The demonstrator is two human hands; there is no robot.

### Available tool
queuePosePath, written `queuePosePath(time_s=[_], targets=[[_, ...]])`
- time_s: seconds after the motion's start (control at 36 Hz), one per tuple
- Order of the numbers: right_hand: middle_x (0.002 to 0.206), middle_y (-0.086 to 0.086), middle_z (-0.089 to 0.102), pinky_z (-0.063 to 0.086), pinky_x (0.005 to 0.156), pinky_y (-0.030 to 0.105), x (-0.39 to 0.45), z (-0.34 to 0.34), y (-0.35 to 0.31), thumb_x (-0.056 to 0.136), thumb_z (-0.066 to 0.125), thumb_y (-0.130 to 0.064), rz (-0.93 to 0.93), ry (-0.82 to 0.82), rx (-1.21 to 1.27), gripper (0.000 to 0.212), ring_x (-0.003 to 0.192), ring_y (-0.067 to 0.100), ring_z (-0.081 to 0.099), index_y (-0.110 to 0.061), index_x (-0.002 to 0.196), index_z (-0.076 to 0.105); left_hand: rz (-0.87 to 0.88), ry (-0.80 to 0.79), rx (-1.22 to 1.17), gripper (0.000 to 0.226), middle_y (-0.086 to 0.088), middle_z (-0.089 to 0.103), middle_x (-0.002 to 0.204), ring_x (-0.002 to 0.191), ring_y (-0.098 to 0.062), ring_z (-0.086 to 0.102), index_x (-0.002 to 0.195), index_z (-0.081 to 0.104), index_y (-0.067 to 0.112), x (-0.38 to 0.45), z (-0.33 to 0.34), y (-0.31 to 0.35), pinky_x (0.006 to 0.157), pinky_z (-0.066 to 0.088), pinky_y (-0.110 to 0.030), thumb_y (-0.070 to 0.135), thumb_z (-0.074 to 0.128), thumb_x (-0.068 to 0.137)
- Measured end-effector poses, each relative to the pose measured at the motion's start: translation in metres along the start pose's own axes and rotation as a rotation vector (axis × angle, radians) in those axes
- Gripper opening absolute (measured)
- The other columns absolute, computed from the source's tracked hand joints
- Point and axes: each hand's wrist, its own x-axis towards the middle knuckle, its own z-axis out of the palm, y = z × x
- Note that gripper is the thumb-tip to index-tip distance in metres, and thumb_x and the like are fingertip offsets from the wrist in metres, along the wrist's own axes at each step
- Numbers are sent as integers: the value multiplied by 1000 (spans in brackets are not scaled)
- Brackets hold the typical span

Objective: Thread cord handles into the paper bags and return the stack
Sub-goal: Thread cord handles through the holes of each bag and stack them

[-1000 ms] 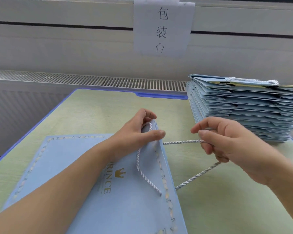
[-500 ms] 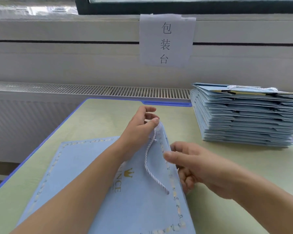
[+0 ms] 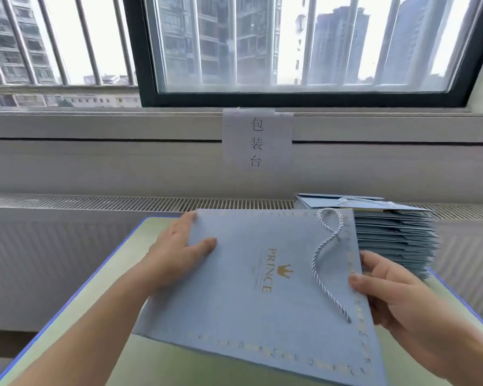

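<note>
While blue paper bag [image 3: 248, 288] is held flat above desk [image 3: 101, 296], far left edge is pinched by left hand [image 3: 176, 254], right edge by right hand [image 3: 388, 296]. White cord handle [image 3: 328, 257] is seen lying on bag. Stack of bags [image 3: 396, 232] is seen just behind, on desk.

You hold the paper bag [image 3: 251, 288] above the table [image 3: 101, 296], left hand [image 3: 176, 254] at its left edge, right hand [image 3: 388, 296] at its right. The stack [image 3: 396, 235] lies behind, to the right.
</note>
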Motion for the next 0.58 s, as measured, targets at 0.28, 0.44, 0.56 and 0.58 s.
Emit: queuePosePath(time_s=[0.28,0.44,0.56,0.58], targets=[[71,11,67,52,46,29,-1,-1,-52,96,39,-3,-199,188,225,22,50,21,61,-10,92,60,29,102,-521,46,0,55,127,110,-14,59,125,45,34,-2,18,29,86,49,-27,11,65,90],[59,4,60,43,48,26,22,-24,-119,93,42,-1,-604,442,77,22,52,19,52,-14,87,58,264,151,-362,51,2,33,149,140,-18,31,140,43,28,4,25,96,115,29,-42,19,62,93],[58,0,44,25,48,26,40,-52,-153,83,43,-7,-852,654,-126,20,52,15,35,-21,73,52,349,92,-401,49,2,27,156,144,-15,25,143,41,29,14,31,137,117,25,-40,25,56,96],[54,-7,40,22,45,24,46,-59,-160,83,42,-7,-916,720,-192,21,48,6,31,-22,70,50,350,57,-432,46,-1,32,154,141,-15,29,142,42,28,17,33,146,114,29,-37,26,55,97]])
